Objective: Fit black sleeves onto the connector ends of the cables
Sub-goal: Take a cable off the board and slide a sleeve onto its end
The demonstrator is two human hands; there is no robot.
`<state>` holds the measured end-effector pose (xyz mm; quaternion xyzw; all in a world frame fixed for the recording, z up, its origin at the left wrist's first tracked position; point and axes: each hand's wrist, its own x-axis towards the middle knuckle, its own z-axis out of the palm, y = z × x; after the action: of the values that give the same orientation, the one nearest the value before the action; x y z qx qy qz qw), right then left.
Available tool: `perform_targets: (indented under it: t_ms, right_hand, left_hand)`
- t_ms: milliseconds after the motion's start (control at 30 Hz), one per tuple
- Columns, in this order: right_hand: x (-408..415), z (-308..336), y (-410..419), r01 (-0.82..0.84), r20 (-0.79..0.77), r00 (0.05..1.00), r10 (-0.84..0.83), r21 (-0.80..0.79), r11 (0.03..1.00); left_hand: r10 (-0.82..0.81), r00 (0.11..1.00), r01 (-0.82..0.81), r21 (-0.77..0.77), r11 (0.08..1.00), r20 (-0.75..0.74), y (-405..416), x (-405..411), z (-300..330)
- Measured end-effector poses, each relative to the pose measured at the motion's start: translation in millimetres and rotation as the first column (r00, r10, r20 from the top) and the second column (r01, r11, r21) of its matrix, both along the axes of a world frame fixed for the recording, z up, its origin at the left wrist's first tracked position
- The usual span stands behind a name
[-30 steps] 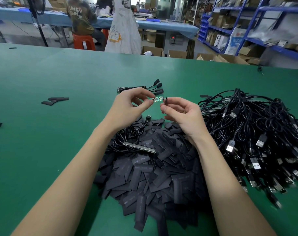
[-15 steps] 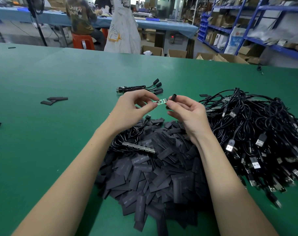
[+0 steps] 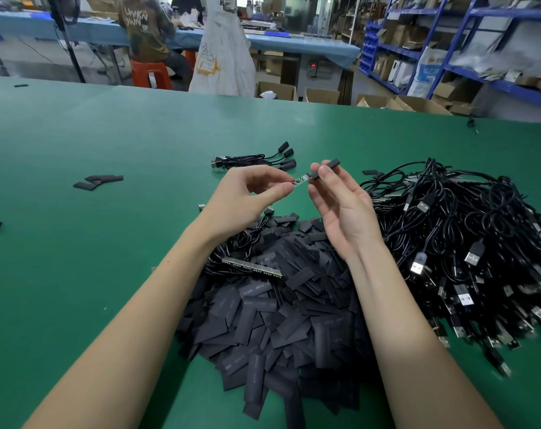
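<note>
Nearest, a heap of flat black sleeves (image 3: 272, 320) lies on the green tabletop (image 3: 77, 258) between the two forearms, with a grey pin strip (image 3: 252, 267) resting on its far-left slope. To the right, a big tangle of black cables (image 3: 467, 243) spreads out, its plugs pointing near and right. Just beyond the heap, the left hand (image 3: 247, 196) pinches a small green connector board (image 3: 300, 181) between thumb and forefinger. The right hand (image 3: 340, 202) has its fingers clamped on one black sleeve (image 3: 325, 168), whose near end meets the board's tip. Farther off lies a bundle of cables with sleeved ends (image 3: 257, 157). A few loose sleeves (image 3: 97, 181) sit well apart at the left.
</note>
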<state>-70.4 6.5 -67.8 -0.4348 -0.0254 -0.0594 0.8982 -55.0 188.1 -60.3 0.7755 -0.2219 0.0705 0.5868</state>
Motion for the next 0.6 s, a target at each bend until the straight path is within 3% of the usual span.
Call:
perform_targets:
  t_ms: [600]
  right_hand:
    - [-1.6, 3.2, -0.6, -0.078, -0.063, 0.994, 0.088, 0.137, 0.987]
  left_hand:
    - [-0.034, 0.999, 0.03, -0.086, 0.996, -0.04, 2.3, -0.2, -2.8]
